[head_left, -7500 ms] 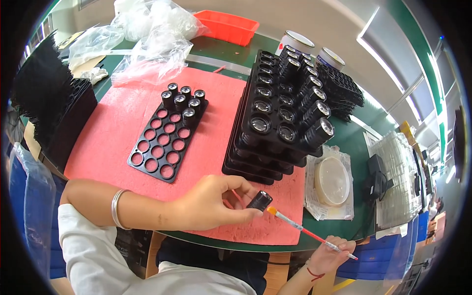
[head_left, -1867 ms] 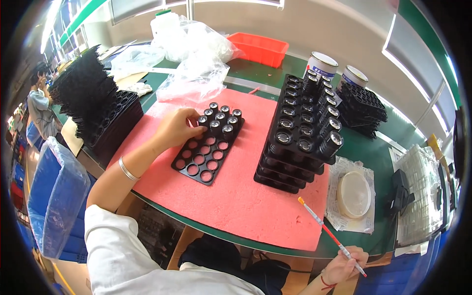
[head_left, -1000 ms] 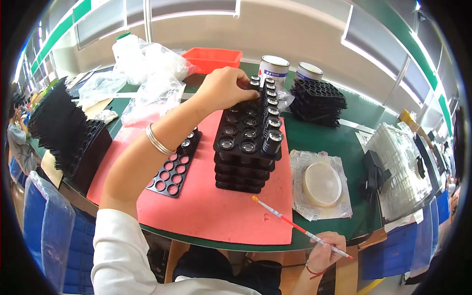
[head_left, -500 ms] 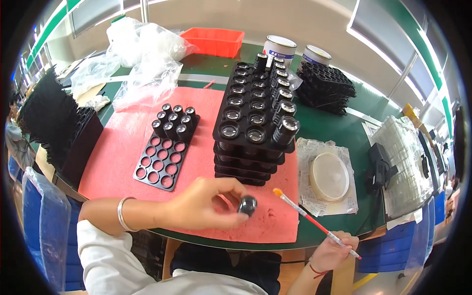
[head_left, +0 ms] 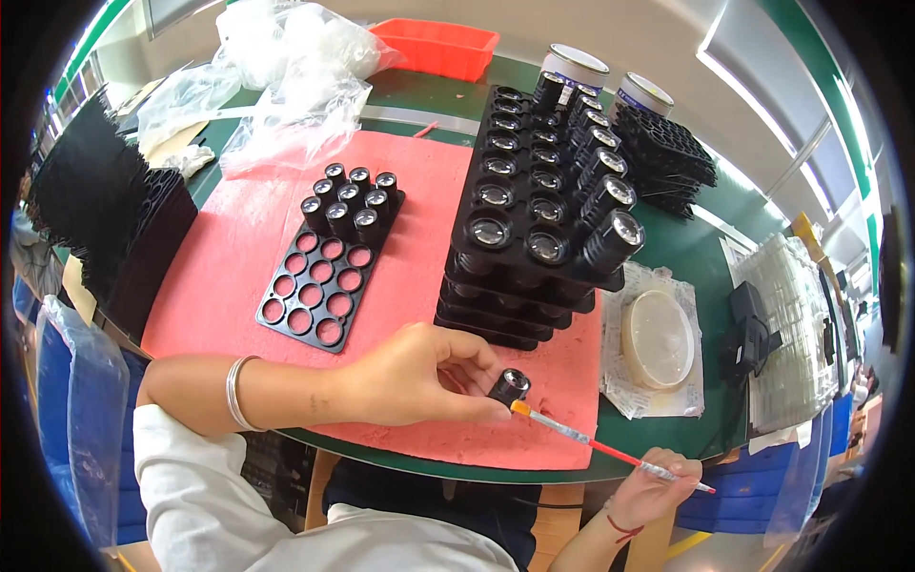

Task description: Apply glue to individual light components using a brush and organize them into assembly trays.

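We hold a short black cylinder with a clear lens in its end (head_left: 512, 384) above the near part of a pink foam mat (head_left: 229, 276), tilted, lens end up. With it as the dial's centre, our left hand (head_left: 415, 378) is at 9 o'clock, gripping the cylinder between thumb and fingers. At 4 o'clock our right hand (head_left: 655, 486) is closed round a slim red-and-white paintbrush with orange bristles (head_left: 610, 450); its tip is right by the cylinder's lower edge, though we cannot tell whether they touch.

At 10 o'clock we see a flat black plastic tray with round holes (head_left: 292, 302) on the mat, nine upright lens-topped cylinders filling its far rows. At 12 o'clock rises a stack of loaded black plastic trays (head_left: 518, 238). Between 2 and 3 o'clock, a round pale dish (head_left: 658, 338) sits on a printed paper sheet (head_left: 620, 398). Farther out on the green tabletop (head_left: 419, 92), crumpled clear plastic bags (head_left: 295, 114) lie near 11 o'clock, beside a red rectangular plastic bin (head_left: 438, 59).
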